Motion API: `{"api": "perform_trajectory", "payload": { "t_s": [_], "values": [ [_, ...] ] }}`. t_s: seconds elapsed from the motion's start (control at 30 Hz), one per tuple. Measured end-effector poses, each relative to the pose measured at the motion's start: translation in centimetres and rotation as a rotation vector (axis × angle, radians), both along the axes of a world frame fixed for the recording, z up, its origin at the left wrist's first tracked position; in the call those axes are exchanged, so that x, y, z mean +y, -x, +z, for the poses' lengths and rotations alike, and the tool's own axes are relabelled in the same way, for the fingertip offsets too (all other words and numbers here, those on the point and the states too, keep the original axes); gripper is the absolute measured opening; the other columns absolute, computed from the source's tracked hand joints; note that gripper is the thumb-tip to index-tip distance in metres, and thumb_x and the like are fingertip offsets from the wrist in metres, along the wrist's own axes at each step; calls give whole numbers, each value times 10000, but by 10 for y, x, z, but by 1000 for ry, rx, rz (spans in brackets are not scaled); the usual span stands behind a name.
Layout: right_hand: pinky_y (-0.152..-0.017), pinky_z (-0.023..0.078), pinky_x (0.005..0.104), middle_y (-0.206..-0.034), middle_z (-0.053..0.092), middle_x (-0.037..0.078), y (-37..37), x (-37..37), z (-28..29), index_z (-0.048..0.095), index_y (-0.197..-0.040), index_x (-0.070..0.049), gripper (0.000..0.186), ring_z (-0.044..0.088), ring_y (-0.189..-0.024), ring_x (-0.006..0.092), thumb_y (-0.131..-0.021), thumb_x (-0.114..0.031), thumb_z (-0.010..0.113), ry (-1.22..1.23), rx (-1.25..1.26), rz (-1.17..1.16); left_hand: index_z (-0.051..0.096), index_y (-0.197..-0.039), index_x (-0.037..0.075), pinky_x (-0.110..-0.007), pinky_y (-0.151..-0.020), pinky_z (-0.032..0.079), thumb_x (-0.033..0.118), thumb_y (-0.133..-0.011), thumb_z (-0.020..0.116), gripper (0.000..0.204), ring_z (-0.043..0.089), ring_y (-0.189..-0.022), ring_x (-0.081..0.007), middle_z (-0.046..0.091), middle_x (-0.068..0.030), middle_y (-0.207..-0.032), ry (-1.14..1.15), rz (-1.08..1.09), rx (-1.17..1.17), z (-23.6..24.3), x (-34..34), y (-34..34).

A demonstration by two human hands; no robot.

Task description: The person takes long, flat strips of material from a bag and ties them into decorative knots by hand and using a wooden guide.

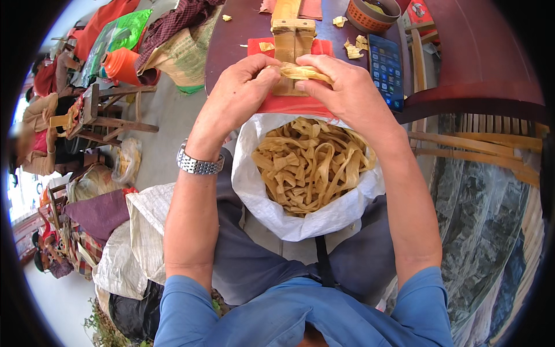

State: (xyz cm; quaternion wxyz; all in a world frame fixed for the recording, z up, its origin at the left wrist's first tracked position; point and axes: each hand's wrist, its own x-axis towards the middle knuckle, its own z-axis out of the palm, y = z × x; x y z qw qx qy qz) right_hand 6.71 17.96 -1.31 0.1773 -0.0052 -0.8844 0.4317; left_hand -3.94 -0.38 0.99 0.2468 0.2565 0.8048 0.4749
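Note:
Both my hands hold a pale yellow, folded fibrous strip [304, 72] above a wooden tool [284, 88] at the table's near edge. My left hand [245, 87] pinches the strip's left end between thumb and fingers. On the right, my right hand [342, 87] is closed round the other end, with its thumb below and its fingers above. Directly under my hands, a white woven sack [247, 173] stands open between my knees. Flat, tan-yellow strips [312, 165] lie tangled inside it. Their exact kind cannot be made out.
Red cloth [300, 106] lies under the wooden tool on the dark table [237, 34]. A phone [386, 72] with a lit screen, yellow scraps [354, 49] and an orange-grey bowl [374, 14] are at right. Wooden stools [115, 121], sacks [153, 222] and other people [40, 130] are at left.

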Motion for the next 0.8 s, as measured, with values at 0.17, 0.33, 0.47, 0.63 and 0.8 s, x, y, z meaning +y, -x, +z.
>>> {"api": "perform_trajectory", "payload": {
  "t_s": [0.17,0.33,0.47,0.63,0.8],
  "values": [
    [-804,526,299,-976,709,114,0,4,8,668,-1175,-17,264,651,-843,159,-946,-143,702,-5,-159,-38,694,-1143,40,-213,-672,402,259,-995,559,297,470,-746,-38,549,67,-808,12,-6,-34,4,1,-2],
    [-749,533,365,-926,704,175,1,-2,1,664,-1126,-24,265,673,-827,285,-934,-201,707,58,-59,-38,684,-1143,39,-225,-641,422,233,-982,546,288,496,-706,-45,554,60,-780,2,-29,-49,1,2,0],
    [-729,536,391,-915,699,213,3,4,6,665,-1127,-32,278,690,-825,353,-928,-222,706,48,-167,-34,681,-1145,37,-232,-636,439,223,-976,543,287,521,-702,-52,563,50,-770,12,-15,-47,0,2,2],
    [-698,523,391,-859,682,214,6,4,-4,671,-1106,-30,235,680,-764,334,-947,-203,677,74,-44,-23,680,-1137,35,-230,-643,439,221,-975,545,281,522,-706,-50,578,45,-782,21,-19,-41,2,3,2],
    [-753,507,277,-901,696,65,8,4,4,671,-1146,-18,237,599,-811,95,-983,-189,660,74,-219,-37,678,-1117,29,-222,-653,427,234,-998,572,261,498,-714,-44,571,57,-802,17,-12,-29,-4,2,4]
  ]
}}
